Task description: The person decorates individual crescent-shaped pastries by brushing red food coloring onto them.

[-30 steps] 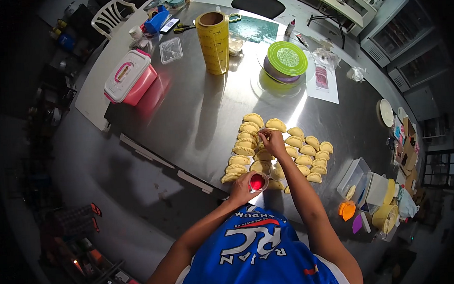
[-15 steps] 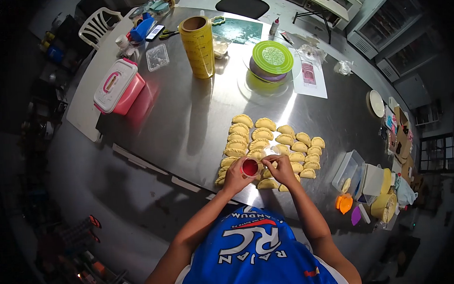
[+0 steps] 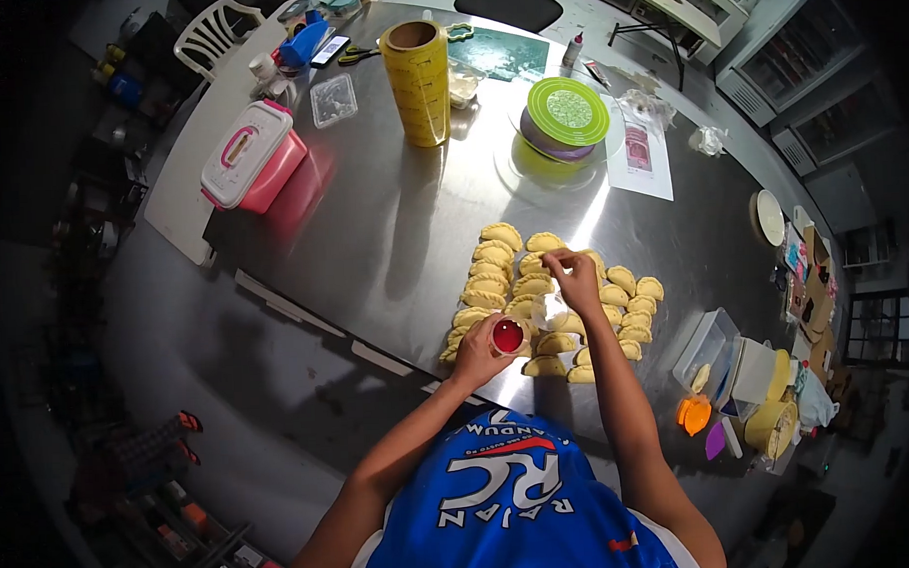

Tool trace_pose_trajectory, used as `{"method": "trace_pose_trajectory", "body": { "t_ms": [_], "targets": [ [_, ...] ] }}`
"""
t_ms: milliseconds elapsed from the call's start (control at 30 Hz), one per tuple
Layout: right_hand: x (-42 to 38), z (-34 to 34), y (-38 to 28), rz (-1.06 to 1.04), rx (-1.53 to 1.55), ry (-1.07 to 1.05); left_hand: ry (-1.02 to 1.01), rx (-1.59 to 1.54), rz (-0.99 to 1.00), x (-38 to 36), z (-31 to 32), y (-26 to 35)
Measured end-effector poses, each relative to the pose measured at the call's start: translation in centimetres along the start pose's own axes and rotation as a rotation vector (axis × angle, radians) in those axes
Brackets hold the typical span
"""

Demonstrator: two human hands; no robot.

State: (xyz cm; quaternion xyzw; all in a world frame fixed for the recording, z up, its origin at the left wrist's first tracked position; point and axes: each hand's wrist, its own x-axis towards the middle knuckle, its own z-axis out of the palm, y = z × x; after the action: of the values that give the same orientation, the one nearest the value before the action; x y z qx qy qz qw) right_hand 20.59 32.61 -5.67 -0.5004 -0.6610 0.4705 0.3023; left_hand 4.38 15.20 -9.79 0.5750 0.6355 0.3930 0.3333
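Note:
My left hand (image 3: 476,356) is wrapped round a small cup of red liquid (image 3: 507,335), tilted so its open top faces me, at the near edge of the pastry rows. My right hand (image 3: 577,282) hovers over the far middle rows, its fingers pinched; whatever is between them is too small to make out. Beneath and around both hands lie several pale-yellow half-moon pastries (image 3: 494,253) with crimped edges, set in rows. Among them, between my hands, is a small white object (image 3: 550,311) that I cannot identify.
The pastries rest on a steel table (image 3: 353,257). A yellow roll of film (image 3: 418,85) stands upright at the back. Beyond are a green-topped turntable (image 3: 568,112) and a printed sheet (image 3: 640,162). A pink lidded box (image 3: 255,159) sits left, plastic tubs (image 3: 707,350) right.
My right hand has moved away from the cup, forward and slightly right, over the farther pastries. The cup stays in my left hand. The whole view has shifted a little.

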Motion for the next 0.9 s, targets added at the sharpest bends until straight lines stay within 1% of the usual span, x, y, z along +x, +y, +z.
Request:
{"method": "trace_pose_trajectory", "body": {
  "t_ms": [133, 200, 267, 433, 500, 533, 633, 667, 733, 833, 900],
  "targets": [
    [3.7, 3.0, 4.0, -0.043, -0.068, 0.012, 0.006, -0.018, -0.015, -0.6, -0.3, 0.4],
    [4.4, 3.9, 4.2, -0.058, -0.097, 0.003, 0.006, -0.031, -0.057, -1.0, -0.4, 0.6],
    [4.7, 4.5, 4.4, -0.040, -0.185, -0.040, 0.018, -0.030, -0.056, -1.2, -0.4, 0.7],
    [4.3, 4.8, 5.0, -0.038, -0.163, -0.043, -0.004, -0.047, -0.093, -1.3, -0.4, 1.1],
    [4.1, 4.4, 4.8, -0.046, -0.076, -0.020, 0.003, -0.013, -0.065, -1.4, -0.1, 0.6],
    [3.8, 4.0, 4.7, -0.045, -0.076, -0.016, 0.013, 0.020, -0.036, -1.4, 0.0, 0.4],
    [0.6, 1.4, 0.2, -0.033, -0.010, 0.016, 0.033, -0.017, -0.028, -1.1, 0.4, 0.5],
    [-0.6, 0.8, -0.2, -0.034, -0.013, 0.021, 0.030, -0.020, -0.023, -0.9, 0.5, 0.5],
    [-3.1, -0.3, -0.4, -0.016, -0.026, -0.044, 0.009, -0.047, -0.043, -0.5, 0.8, 0.3],
    [-6.4, -0.9, -0.8, -0.082, -0.031, -0.132, 0.002, -0.097, -0.044, 0.4, 1.4, 0.4],
    [-7.8, -1.0, -1.7, -0.105, -0.118, -0.144, -0.007, -0.107, -0.017, 1.0, 1.5, 0.8]
  ]
}}
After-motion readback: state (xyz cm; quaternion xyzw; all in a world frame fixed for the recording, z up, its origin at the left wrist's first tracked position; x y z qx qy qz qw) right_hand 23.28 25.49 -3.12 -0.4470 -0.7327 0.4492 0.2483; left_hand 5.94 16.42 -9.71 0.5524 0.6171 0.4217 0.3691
